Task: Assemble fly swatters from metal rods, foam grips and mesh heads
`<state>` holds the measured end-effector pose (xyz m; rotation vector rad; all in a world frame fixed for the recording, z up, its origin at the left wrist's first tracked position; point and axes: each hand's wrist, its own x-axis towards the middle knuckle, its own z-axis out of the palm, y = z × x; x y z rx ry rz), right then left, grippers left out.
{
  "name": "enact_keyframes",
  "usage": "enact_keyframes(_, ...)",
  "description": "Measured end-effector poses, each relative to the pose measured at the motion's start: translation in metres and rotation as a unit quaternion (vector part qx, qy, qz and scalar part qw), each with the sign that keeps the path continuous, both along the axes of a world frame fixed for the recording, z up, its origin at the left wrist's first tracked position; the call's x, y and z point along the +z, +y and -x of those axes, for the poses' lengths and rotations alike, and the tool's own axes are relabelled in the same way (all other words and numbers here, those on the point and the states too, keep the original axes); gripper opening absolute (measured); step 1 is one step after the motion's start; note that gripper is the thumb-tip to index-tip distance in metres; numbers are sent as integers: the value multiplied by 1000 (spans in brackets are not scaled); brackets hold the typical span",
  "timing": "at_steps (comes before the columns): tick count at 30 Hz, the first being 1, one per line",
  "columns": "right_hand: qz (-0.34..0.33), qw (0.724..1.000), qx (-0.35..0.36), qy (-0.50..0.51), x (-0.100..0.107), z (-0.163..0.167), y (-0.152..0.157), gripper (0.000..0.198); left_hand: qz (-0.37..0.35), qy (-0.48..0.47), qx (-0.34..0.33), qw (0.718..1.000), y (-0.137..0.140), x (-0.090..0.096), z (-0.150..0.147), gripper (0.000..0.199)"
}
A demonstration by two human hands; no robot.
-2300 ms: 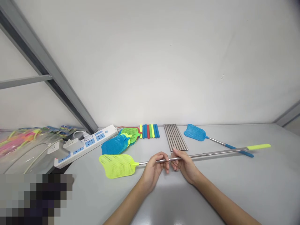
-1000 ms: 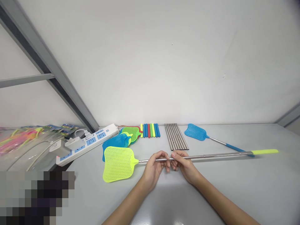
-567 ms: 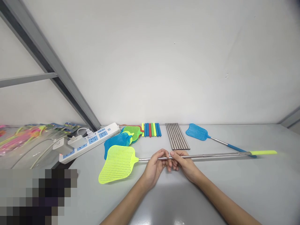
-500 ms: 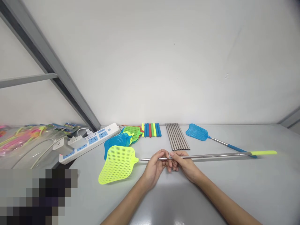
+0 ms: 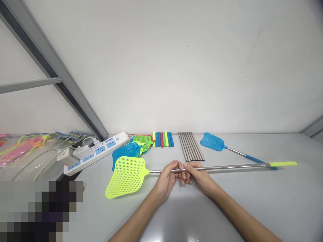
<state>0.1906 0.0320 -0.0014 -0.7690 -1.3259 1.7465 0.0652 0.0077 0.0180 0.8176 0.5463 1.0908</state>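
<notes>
A yellow-green fly swatter (image 5: pixel 127 176) lies crosswise in front of me, its perforated head at the left and its yellow grip at the far right. Its thin metal rod is extended in stepped sections. My left hand (image 5: pixel 169 178) is closed around the rod nearer the head. Close beside it, my right hand (image 5: pixel 198 174) pinches the same rod, thumb on top. The fingers of both hands almost meet. Behind the rod at the right, a blue fly swatter (image 5: pixel 213 142) rests on the table, and the yellow grip crosses over the end of its blue handle.
Several loose swatter heads (image 5: pixel 126 153) are piled behind the yellow one. Along the wall lie a row of coloured grips (image 5: pixel 164 139) and a set of metal rods (image 5: pixel 191 147). A white power strip (image 5: pixel 98 153) with plugs and plastic-bagged items (image 5: pixel 30 151) occupy the left.
Almost nothing differs. Both hands keep the same hold on the rod, and the swatter has barely shifted.
</notes>
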Motion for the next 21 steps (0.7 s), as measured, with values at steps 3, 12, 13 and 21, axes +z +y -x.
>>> enact_keyframes(3,-3,1000,2,-11,1,0,0,37,3,5,0,1000,0,-1,1,19)
enact_keyframes(12,5,1000,3,-9,2,1,0,38,-4,6,4,1000,1,-2,0,18)
enact_keyframes(13,5,1000,4,-8,3,1,0,38,-3,8,4,1000,1,-2,0,18)
enact_keyframes(21,-11,1000,-7,-17,0,2,2,39,6,7,22,1000,2,-8,2,11)
